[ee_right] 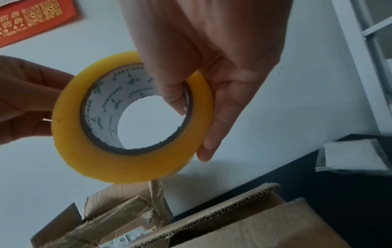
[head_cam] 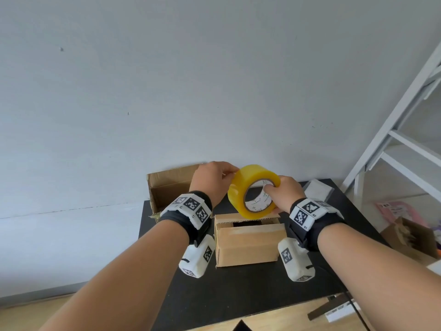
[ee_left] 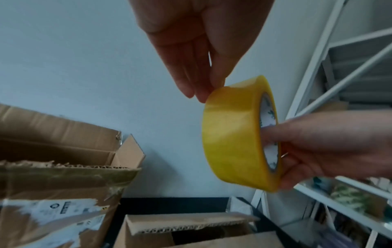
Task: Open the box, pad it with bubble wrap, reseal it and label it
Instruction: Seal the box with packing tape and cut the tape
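A yellow tape roll (head_cam: 253,191) with a white printed core is held in the air over a small cardboard box (head_cam: 248,247). The box stands on the black table (head_cam: 238,295) with a dark gap between its top flaps. My right hand (head_cam: 274,189) grips the roll, thumb inside the core and fingers round the outer rim (ee_right: 127,164). My left hand (head_cam: 232,174) pinches the roll's far outer edge (ee_left: 231,134) with its fingertips (ee_left: 203,95). No loose strip of tape shows. I see no bubble wrap or label.
A larger torn open carton (head_cam: 167,187) stands at the table's back left against the wall. A flat white packet (head_cam: 317,189) lies at the back right. A white frame (head_cam: 393,139) and another carton (head_cam: 410,237) are off the table's right side.
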### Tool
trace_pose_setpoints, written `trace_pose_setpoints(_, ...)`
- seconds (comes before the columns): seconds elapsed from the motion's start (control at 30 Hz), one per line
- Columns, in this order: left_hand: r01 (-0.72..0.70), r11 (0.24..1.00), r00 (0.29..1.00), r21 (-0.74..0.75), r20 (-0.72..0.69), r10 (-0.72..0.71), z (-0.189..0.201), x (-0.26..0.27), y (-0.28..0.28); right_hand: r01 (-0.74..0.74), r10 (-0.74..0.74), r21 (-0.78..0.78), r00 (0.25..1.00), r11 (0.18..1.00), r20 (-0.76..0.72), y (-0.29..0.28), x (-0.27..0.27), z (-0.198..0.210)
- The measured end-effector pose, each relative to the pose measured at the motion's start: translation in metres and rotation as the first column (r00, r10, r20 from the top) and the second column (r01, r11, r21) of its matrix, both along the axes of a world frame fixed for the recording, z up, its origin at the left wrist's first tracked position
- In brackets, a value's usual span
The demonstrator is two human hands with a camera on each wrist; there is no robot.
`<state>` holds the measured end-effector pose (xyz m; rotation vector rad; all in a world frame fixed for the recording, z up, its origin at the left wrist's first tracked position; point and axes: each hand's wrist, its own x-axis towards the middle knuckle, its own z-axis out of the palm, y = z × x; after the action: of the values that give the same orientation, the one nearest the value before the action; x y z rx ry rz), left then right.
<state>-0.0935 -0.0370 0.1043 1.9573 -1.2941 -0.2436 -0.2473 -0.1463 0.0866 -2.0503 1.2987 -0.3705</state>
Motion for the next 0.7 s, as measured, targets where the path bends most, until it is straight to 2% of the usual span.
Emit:
trace_pose_setpoints(0.1,0.005,0.999,0.98,0.037,0.199,-0.012,-0.003,-0.002,-0.001,0.014,-0.014,0.0,1.0,1.0,-0.022,-0.001,-0.003,0.001)
trace_pose_setpoints(0.2,-0.005,0.994,0.922,0.107,0.385,-0.037,-0.005,-0.004,-0.004,-0.006,0.004,-0.021,0.998,1.0,-0.068,-0.002,-0.007,0.001)
trace_pose_setpoints(0.33,-0.025,0.983,0.762,0.179,0.641,-0.097,-0.007,-0.006,-0.007,-0.004,0.002,-0.021,0.994,1.0,-0.105,-0.002,-0.012,-0.001)
trace_pose_setpoints(0.4,-0.029,0.981,0.716,0.19,0.689,-0.112,-0.007,-0.009,-0.007,-0.013,0.01,-0.03,0.994,0.999,-0.112,-0.001,-0.014,-0.002)
trace_pose_setpoints(0.57,-0.029,0.976,0.657,0.214,0.741,-0.143,-0.004,-0.013,-0.005,-0.04,0.032,-0.051,0.988,0.998,-0.149,-0.001,-0.015,-0.002)
trace_pose_setpoints(0.7,0.0,0.962,0.671,0.272,0.714,-0.201,-0.002,-0.015,-0.002,-0.052,0.044,-0.042,0.983,0.998,-0.178,0.001,-0.015,-0.003)
